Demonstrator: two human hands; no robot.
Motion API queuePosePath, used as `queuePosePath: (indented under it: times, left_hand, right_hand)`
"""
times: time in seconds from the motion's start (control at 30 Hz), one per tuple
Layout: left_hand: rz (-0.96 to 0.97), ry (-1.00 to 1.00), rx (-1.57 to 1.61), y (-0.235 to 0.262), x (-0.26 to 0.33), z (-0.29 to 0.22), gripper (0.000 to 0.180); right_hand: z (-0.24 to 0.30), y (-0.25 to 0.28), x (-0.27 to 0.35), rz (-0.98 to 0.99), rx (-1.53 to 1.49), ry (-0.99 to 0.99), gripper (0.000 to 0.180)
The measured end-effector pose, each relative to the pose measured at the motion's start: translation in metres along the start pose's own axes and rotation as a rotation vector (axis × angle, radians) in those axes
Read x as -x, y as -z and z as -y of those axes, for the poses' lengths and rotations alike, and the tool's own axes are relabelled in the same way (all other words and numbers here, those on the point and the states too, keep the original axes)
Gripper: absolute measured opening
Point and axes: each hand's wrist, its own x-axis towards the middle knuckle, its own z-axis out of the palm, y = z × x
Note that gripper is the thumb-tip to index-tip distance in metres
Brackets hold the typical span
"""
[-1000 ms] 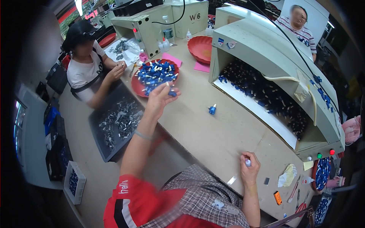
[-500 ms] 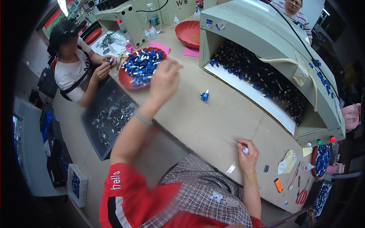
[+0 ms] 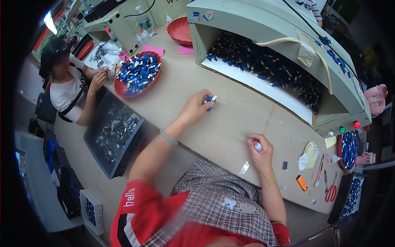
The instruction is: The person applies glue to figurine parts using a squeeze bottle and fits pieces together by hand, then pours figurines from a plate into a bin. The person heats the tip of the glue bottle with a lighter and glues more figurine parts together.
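My left hand (image 3: 195,108) is closed around a small blue part with a white tip (image 3: 210,101) over the middle of the bench. Its fingers hide much of the part. In my right hand (image 3: 261,153), nearer the bench's front edge, is a small white bottle (image 3: 258,147), mostly covered by the curled fingers. A red scalloped dish (image 3: 131,96) heaped with blue and white parts lies beyond my left hand. Several more of these parts (image 3: 263,61) fill the opening of the pale green machine (image 3: 242,20) at the far right.
A dark bin (image 3: 123,160) of small metal pieces sits at the left, before a co-worker (image 3: 68,88). Red-handled scissors (image 3: 331,192), an orange cutter (image 3: 302,183), a crumpled cloth (image 3: 308,156) and a squeeze bottle (image 3: 332,159) lie at the right. Another red dish (image 3: 179,31) stands far back.
My left hand has come from beside the red dish to the middle of the bench and taken hold of the lone blue part. My right hand keeps the bottle. The view has shifted somewhat.
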Motion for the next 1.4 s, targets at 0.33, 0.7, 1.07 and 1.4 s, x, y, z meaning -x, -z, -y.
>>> queuePosePath:
  times: [0.33,0.7,1.07,1.4]
  left_hand:
    - [0.509,0.233,1.391,-0.060,0.078,-0.052,0.034]
    - [0.624,0.233,1.384,-0.075,0.104,-0.066,0.038]
    - [0.601,0.284,1.351,-0.077,0.109,-0.064,0.036]
    - [0.615,0.303,1.362,-0.078,0.107,-0.058,0.037]
  right_hand:
    - [0.016,0.044,0.009,0.077,-0.675,-0.280,0.036]
    - [0.046,0.066,0.035,-0.206,-0.689,-0.127,0.043]
    - [0.055,0.059,0.046,-0.306,-0.175,0.159,0.043]
    - [0.054,0.059,0.046,-0.303,-0.083,0.198,0.042]
